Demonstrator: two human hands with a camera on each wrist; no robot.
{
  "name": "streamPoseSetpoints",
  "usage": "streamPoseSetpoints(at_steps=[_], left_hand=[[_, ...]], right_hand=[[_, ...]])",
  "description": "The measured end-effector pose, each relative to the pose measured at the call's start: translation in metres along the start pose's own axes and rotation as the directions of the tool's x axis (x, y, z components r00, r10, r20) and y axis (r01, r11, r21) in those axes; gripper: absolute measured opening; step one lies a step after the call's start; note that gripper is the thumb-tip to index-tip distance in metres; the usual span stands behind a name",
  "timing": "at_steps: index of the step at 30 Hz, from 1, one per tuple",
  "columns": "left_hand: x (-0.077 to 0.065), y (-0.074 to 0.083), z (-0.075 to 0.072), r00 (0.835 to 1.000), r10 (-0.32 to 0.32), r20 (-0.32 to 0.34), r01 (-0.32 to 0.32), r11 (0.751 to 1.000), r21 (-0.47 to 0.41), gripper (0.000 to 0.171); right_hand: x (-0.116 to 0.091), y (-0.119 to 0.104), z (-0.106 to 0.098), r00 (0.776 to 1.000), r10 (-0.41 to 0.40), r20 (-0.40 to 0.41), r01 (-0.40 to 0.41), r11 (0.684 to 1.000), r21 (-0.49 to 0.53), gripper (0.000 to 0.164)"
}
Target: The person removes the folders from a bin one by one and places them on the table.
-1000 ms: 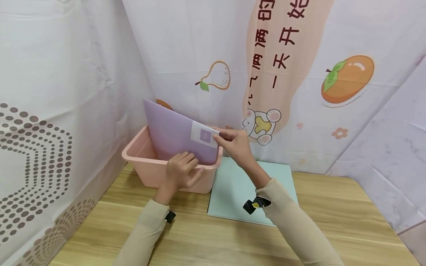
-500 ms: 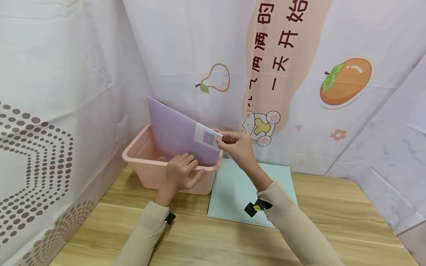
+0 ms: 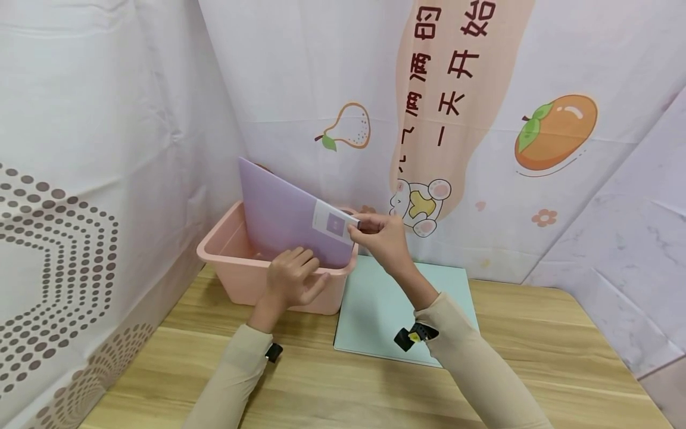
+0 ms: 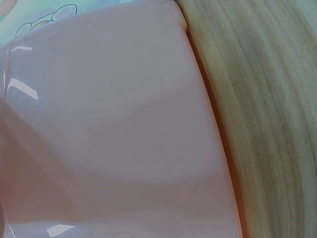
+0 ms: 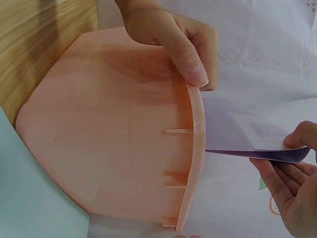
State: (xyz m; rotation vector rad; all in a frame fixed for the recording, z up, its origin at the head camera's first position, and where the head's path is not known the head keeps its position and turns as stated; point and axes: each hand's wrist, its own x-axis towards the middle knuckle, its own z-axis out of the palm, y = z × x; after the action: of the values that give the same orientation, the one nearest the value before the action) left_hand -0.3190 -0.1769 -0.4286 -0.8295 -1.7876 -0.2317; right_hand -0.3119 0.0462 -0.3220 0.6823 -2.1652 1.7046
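From the head view, we see the purple folder (image 3: 289, 220) standing tilted inside the pink bin (image 3: 236, 271), its lower edge down in the bin and its labelled corner above the bin's right end. Our right hand (image 3: 383, 238) pinches that corner, grip clamped on it; our left hand (image 3: 292, 280) curls over the bin's near rim, fingers against the folder's face. A pale green board (image 3: 386, 304) lies flat on the tabletop (image 3: 536, 333) just right of the bin.

The left wrist view shows only the bin's glossy wall (image 4: 124, 124) and wood grain.

In the right wrist view, the folder (image 5: 233, 134) looks thin, light and smooth; we judge it bends easily and could slip, so an edge or corner pinch with support against the bin rim (image 5: 195, 158) suits it.
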Motion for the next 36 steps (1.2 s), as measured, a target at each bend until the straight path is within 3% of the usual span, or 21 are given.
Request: streamPoseSetpoints(at_steps=[10, 36], left_hand=[[0.0004, 0.0006, 0.0002, 1.000, -0.002, -0.007, 0.002, 1.000, 0.005, 0.052], [-0.0010, -0.0002, 0.0013, 1.000, -0.009, -0.016, 0.009, 1.000, 0.000, 0.051]], right_hand=[[0.0001, 0.0032, -0.0006, 1.000, -0.013, -0.007, 0.013, 0.999, -0.030, 0.020], [-0.0024, 0.0058, -0.0010, 1.000, -0.011, 0.002, 0.011, 1.000, 0.022, 0.019]])
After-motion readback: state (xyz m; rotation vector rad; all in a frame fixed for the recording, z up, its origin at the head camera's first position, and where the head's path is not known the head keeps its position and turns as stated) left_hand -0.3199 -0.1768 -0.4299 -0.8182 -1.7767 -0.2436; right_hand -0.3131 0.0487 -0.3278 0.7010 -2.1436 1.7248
